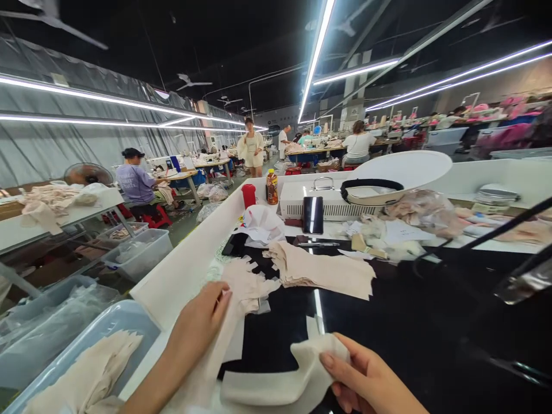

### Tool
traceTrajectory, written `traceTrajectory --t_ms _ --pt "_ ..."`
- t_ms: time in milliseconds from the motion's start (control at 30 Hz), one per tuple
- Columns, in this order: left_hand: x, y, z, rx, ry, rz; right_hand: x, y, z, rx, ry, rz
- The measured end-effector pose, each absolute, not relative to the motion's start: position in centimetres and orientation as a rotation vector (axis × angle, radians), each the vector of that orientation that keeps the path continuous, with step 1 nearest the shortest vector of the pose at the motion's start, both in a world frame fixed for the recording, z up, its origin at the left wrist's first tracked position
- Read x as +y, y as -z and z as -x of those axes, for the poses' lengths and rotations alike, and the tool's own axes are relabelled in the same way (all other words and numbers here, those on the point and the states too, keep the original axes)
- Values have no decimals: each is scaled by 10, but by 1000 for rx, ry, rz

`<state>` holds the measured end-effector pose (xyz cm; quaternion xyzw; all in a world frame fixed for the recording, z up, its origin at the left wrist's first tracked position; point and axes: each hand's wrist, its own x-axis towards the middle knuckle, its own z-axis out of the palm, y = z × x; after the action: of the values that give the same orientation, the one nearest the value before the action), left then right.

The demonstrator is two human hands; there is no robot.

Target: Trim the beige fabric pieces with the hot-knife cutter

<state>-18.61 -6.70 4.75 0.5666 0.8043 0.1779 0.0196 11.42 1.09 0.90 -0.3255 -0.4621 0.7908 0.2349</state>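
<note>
Between the thumb and fingers of my right hand (357,374) is a cream fabric piece (276,385), its loose end curling left over the black tabletop (414,322). My left hand (204,313) lies to the left with its fingers closed at the edge of a pale fabric strip (228,333). Just beyond it spreads a heap of small cream fabric pieces (245,282). A neat stack of cut cream fabric (323,270) rests farther back on the black surface.
A blue plastic bin (142,316) with cream cloth stands at lower left. Along the back are a white metal box (293,201), a phone (313,215), a drink bottle (271,187) and a white visor hat (401,172). Black cables (509,224) hang at right. Other people work beyond.
</note>
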Motion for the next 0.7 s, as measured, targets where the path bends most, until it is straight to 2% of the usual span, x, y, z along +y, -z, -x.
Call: traceTrajectory --t_ms 100,200,300,567,700 --pt "-73 -39 147 2106 -569 -1838 6 -15 -113 -1200 -2180 839" --pt "-71 -25 113 1574 -784 -1655 2 -17 -116 -1187 -2211 833" --pt "-62 -12 89 1308 -869 -1434 -2 -19 -123 -1180 -2211 812" --pt "-47 -15 61 1228 -997 -870 1 -12 -140 -1347 -2163 818" --pt "-45 -23 60 1295 -1046 -911 3 -3 -149 -1415 -2142 855"
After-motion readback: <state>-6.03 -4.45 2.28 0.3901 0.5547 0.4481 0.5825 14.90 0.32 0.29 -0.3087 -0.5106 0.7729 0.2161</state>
